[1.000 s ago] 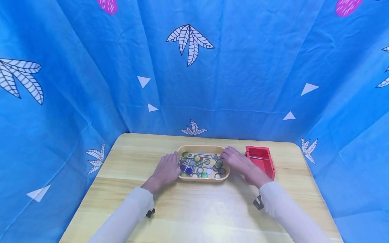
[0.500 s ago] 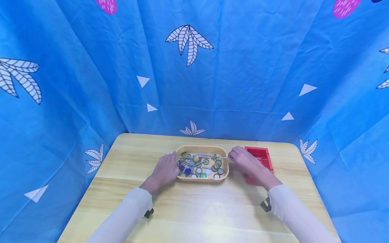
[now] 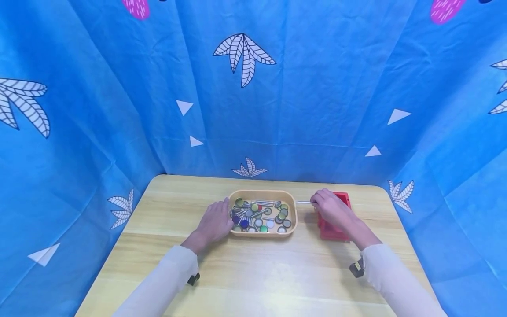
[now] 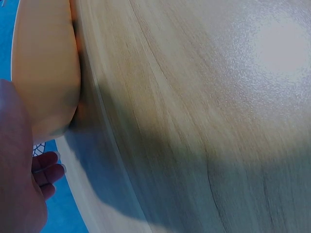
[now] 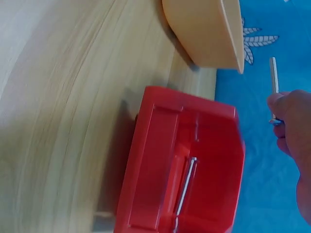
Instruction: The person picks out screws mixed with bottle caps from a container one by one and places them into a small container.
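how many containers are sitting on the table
2: a tan tray near the middle, and a red box to its right, partly covered in the head view but clearer in the right wrist view. No others show.

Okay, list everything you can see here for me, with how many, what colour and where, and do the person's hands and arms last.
Tray: one, tan, middle of the table
Round caps: many, mixed colours, jumbled in the tray
Loose pins: several, silver, among the caps
Box: one, red, right of the tray
Boxed pin: at least one, silver, inside the box
Held pin: one, silver, in the right hand
Table: one, pale wood, under everything
Curtain: blue, printed with leaves and triangles, around the table
Left hand: one, bare, at the tray's left end
Right hand: one, bare, by the box
Sleeves: two, white, on both arms
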`<control>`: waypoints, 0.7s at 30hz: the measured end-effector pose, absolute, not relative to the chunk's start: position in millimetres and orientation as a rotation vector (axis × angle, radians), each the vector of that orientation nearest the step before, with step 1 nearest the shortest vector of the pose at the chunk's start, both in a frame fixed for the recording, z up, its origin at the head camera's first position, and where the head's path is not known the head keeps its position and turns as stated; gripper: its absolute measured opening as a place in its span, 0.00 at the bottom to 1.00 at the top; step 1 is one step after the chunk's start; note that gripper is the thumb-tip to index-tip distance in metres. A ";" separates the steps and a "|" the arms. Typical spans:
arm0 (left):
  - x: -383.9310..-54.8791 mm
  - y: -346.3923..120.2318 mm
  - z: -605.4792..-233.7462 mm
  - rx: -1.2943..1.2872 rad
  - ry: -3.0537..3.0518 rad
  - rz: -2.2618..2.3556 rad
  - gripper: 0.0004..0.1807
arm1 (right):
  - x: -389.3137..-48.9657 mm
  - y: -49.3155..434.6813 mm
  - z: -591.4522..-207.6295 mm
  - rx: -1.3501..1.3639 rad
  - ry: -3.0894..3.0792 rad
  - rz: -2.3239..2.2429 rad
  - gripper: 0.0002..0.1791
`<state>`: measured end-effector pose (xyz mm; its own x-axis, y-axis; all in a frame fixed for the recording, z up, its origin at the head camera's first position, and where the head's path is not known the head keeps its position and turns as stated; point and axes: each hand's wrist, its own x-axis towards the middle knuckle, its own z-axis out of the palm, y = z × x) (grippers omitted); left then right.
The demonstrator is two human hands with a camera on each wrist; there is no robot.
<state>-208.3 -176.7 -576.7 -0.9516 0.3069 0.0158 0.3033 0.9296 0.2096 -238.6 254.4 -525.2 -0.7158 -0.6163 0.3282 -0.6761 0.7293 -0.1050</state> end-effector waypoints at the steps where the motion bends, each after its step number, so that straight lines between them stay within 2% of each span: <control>1: -208.1 -176.9 -577.0 0.484 3.067 0.329 0.46 | -238.7 256.3 -526.0 1.019 -2.642 0.312 0.09; 21: -206.6 -176.8 -577.1 0.504 3.078 0.335 0.45 | -234.3 286.8 -529.6 0.860 -2.675 0.258 0.10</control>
